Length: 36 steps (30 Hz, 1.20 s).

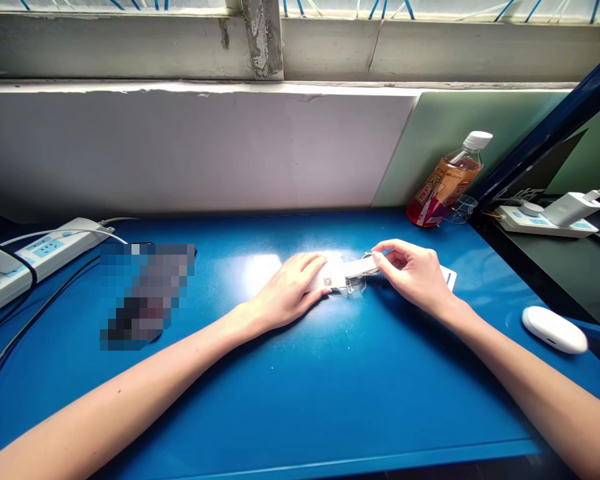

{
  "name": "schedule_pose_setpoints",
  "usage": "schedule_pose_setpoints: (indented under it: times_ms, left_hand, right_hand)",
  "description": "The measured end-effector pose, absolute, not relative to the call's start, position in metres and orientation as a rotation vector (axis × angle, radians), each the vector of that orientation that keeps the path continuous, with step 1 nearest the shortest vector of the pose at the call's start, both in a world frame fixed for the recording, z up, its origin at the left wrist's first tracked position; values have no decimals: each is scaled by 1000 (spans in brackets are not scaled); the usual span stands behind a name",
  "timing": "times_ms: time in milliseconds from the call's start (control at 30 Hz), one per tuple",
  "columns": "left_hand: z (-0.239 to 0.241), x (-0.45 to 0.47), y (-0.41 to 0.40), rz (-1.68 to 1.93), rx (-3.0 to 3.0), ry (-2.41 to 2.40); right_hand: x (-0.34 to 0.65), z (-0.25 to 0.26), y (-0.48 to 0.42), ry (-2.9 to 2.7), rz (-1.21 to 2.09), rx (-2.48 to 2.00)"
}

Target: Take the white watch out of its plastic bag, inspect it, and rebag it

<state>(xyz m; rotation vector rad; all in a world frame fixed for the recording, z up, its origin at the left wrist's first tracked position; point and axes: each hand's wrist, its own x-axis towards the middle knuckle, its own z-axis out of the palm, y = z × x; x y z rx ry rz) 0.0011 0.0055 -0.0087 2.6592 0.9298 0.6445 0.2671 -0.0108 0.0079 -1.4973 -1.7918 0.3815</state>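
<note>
My left hand (297,287) is closed on a small white packet (334,275) with a printed square code, resting at the middle of the blue table. Thumb and fingertips of my right hand (410,267) pinch the end of a narrow white strip (361,267) that meets the packet's right side. Clear crinkled plastic (356,287) lies around the place where strip and packet meet. What the strip is, I cannot make out. Behind my right wrist a white flat piece (449,277) shows partly; the wrist hides the rest.
A drink bottle (445,183) leans at the back right, beside a clear plastic piece (463,210). A white rounded case (555,329) lies at the right. Power strips (45,250) with cables stand at both sides. A pixelated dark object (150,293) lies at the left.
</note>
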Motion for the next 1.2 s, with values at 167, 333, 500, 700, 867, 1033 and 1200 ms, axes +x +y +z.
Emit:
schedule_pose_setpoints:
  times_ms: [167,333,500,700,867,1033,1200]
  left_hand:
    - [-9,0,6,661,2674,902]
    - [-7,2,4,722,2704,882]
    - [-6,3,4,762,2761,868]
    - [-7,3,4,749,2761,868]
    - [-7,2,4,728,2740,866]
    - [-7,2,4,717,2717,875]
    - [-6,2,3,700,2692,887]
  right_hand:
    - [264,5,-11,-1918,332,-1522]
    - [267,1,-10,-1999,237,-1553]
    - [266,-1,-10,-1963,234,-1570]
    - [262,4,-12,-1899,321,-1584]
    - [257,8,-17,-1909,417,-1551]
    - [259,2,-16,-2029,356,-1546]
    - [274,2,-7,-2163,203,-1475]
